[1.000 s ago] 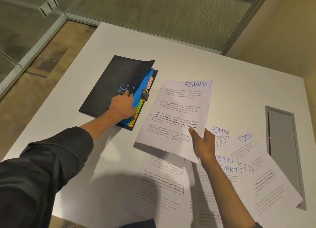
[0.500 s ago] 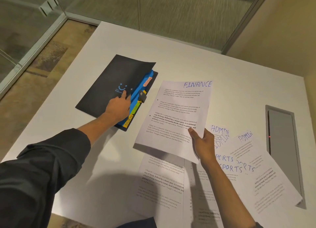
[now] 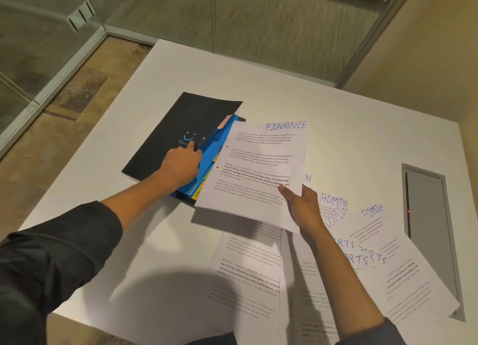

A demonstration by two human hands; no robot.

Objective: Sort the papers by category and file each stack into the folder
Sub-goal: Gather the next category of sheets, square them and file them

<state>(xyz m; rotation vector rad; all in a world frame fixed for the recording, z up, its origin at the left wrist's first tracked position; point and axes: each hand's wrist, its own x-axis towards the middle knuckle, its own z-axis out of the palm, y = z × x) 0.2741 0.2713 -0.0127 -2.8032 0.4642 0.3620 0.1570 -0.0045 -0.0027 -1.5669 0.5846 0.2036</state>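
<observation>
near: loose papers [image 3: 403, 280] (ADMIN, SPORTS) lying on the table [image 3: 362, 143] | mid: my right hand [image 3: 304, 207] pinching the FINANCE stack [image 3: 258, 171], which just slid left so it now overlaps the folder [image 3: 181, 127] | far: left hand [image 3: 181, 163] fingers curled under the black cover, holding it up | filing's basically next

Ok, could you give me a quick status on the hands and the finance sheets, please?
Left hand holds folder cover open. Right hand grips FINANCE sheets at blue dividers. ADMIN papers still on table.
</observation>
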